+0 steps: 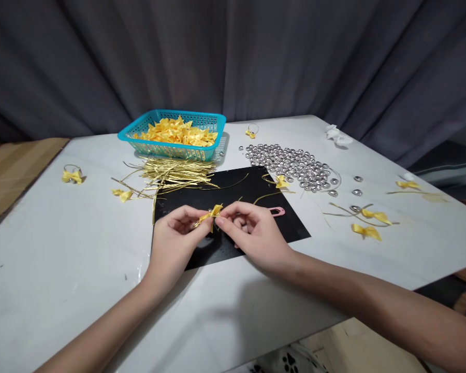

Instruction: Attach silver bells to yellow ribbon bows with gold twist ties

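Over a black mat (256, 194) on the white table (62, 248), my left hand (176, 238) and my right hand (250, 230) pinch the two sides of one small yellow ribbon bow (212, 213) with a gold wire tie through it. Both hands have their fingers closed on it, fingertips almost meeting. A pink clip (276, 211) lies on the mat just right of my right hand.
A teal basket (213, 122) of yellow bows stands behind a heap of gold wire ties (174, 173). A pile of silver beads (291, 163) lies to the right. Loose bows (367, 231) and single beads are scattered about. A white scrap (337, 134) sits far right.
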A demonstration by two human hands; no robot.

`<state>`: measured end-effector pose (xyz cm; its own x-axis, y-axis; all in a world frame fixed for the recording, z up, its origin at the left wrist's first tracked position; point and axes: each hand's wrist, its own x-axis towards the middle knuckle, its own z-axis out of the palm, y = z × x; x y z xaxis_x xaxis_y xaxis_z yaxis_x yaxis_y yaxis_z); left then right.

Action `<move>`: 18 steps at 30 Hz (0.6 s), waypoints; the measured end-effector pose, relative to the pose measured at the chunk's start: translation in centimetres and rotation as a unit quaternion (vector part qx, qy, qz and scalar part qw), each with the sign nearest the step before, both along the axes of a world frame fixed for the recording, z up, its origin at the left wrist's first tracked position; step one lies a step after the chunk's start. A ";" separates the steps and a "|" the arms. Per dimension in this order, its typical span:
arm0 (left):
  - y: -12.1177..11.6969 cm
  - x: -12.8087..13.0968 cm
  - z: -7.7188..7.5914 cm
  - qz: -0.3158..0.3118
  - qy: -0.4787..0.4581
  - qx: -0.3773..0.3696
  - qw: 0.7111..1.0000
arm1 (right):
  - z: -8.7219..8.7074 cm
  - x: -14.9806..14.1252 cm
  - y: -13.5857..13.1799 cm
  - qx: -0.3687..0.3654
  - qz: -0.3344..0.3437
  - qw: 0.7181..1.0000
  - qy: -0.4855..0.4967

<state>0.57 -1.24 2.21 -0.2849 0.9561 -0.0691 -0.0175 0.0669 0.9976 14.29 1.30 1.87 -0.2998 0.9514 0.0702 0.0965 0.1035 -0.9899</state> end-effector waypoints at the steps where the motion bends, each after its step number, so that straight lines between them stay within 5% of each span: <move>1: -0.1 0.1 0.1 0.003 0.009 0.007 1.000 | 0.1 0.0 -0.1 0.001 -0.002 1.000 0.001; 6: -0.3 0.2 -0.1 0.017 0.069 0.048 0.996 | 0.0 -0.2 0.0 -0.111 0.029 0.991 0.075; 12: -0.4 0.0 -0.6 0.017 0.144 0.080 0.986 | -0.3 -0.3 0.2 -0.271 0.088 0.940 0.189; 18: 0.2 -0.3 -0.7 -0.013 0.025 0.048 0.998 | -0.2 -0.2 0.2 -0.181 0.070 0.976 0.097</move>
